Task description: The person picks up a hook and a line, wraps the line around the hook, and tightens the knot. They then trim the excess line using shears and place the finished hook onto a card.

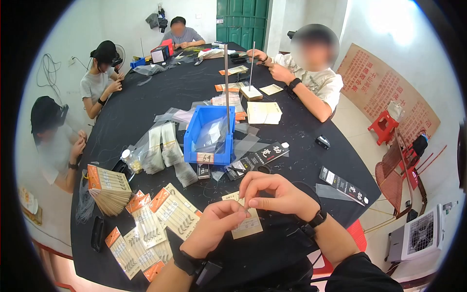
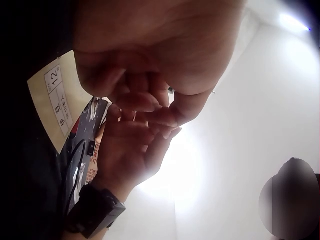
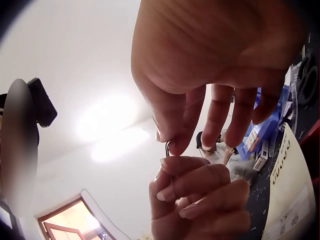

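Observation:
My left hand (image 1: pixel 216 228) and right hand (image 1: pixel 277 194) meet fingertip to fingertip above the near side of the table. Between them, in the right wrist view, shows a small dark fish hook (image 3: pixel 168 148) with its bend upward. My right thumb and index finger pinch it at the bend; the left thumb and curled fingers grip its lower part, mostly hidden. A thin line runs down past the left fingers. Beneath both hands lies a cream card (image 1: pixel 250 228), printed "12" in the left wrist view, with a row of dark hooks on it in the right wrist view.
Orange-topped hook cards (image 1: pixel 172 211) and a fanned card stack (image 1: pixel 109 190) lie at left. Ahead stands a blue bin (image 1: pixel 208 158) of clear bags, with a metal rod (image 1: pixel 226 87) upright beside it. Black packets (image 1: pixel 343 186) lie right. Several people sit around the black table (image 1: pixel 146 104).

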`<move>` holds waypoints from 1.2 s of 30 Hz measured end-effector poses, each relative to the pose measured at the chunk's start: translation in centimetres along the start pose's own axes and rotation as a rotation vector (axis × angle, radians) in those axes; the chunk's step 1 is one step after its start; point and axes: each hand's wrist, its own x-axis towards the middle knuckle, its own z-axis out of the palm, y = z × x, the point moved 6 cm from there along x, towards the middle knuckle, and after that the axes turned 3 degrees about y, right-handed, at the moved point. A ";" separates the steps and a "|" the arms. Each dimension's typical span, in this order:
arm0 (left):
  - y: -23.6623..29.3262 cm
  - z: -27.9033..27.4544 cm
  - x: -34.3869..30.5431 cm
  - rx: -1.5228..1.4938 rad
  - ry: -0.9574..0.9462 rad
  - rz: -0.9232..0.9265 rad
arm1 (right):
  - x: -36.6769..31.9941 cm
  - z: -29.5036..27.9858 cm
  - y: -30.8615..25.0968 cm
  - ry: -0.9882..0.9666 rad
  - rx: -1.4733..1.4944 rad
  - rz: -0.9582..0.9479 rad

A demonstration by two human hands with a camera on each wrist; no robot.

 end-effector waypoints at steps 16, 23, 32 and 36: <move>0.3 0.5 -0.2 0.093 -0.066 -0.032 | -0.2 0.1 0.4 -0.092 0.033 0.040; -0.4 0.5 -0.1 0.136 -0.113 -0.099 | -0.3 0.1 0.2 -0.165 -0.029 0.069; -0.5 0.7 -0.2 0.151 -0.156 -0.149 | -0.4 0.2 0.2 -0.211 -0.058 0.063; -0.5 0.8 -0.3 0.144 -0.175 -0.165 | -0.5 0.3 0.3 -0.224 -0.061 0.065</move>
